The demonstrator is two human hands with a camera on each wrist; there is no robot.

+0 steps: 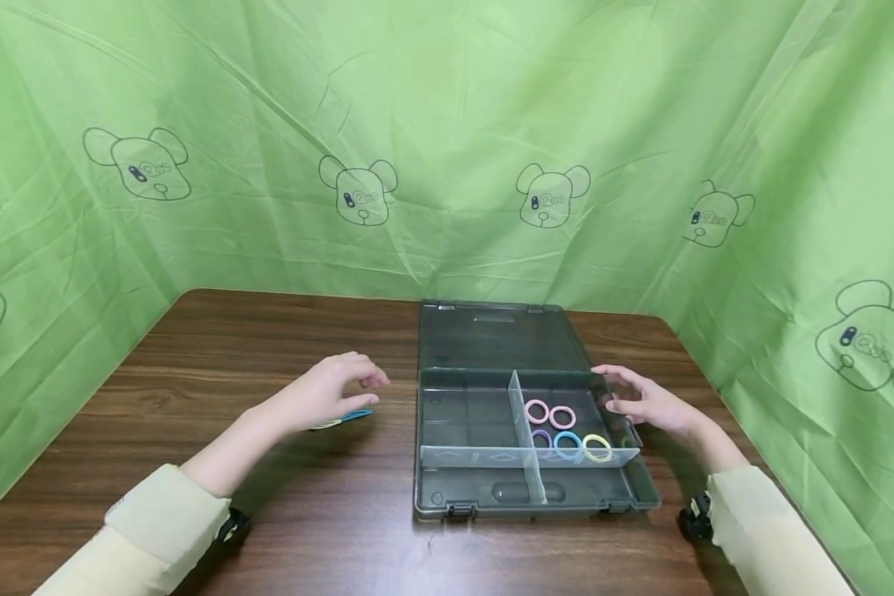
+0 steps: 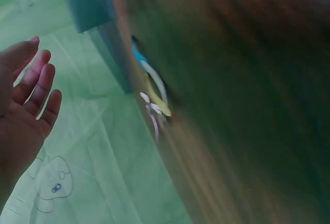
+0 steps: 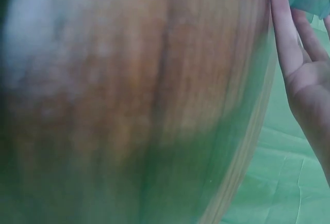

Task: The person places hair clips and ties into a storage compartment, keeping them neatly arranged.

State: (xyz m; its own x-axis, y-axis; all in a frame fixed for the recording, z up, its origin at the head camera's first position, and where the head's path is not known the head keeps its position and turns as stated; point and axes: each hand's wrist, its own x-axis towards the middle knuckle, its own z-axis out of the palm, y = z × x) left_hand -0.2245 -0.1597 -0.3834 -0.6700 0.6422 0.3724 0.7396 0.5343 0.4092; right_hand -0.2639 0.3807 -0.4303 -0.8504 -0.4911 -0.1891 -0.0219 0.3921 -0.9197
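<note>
An open grey, see-through divider box (image 1: 465, 414) lies with its lid (image 1: 499, 335) folded back. Two pink rings (image 1: 537, 411), a purple ring, a blue ring (image 1: 568, 445) and a yellow ring (image 1: 597, 449) sit in its back right compartment. My right hand (image 1: 659, 406) grips the box's right wall, its fingertips at the rim, partly hidden by the wall in the right wrist view. The left hand (image 1: 343, 385) hovers over the table with loosely bent fingers, holding nothing. Beneath it lie blue, white and yellow bands (image 2: 153, 77), with a small pinkish band (image 2: 154, 126) beside them.
Clear dividers (image 1: 477, 457) split the box into compartments. The brown wooden table (image 1: 216, 372) extends to the left of the box. Green cloth (image 1: 454, 124) with mouse-like drawings hangs behind and at both sides.
</note>
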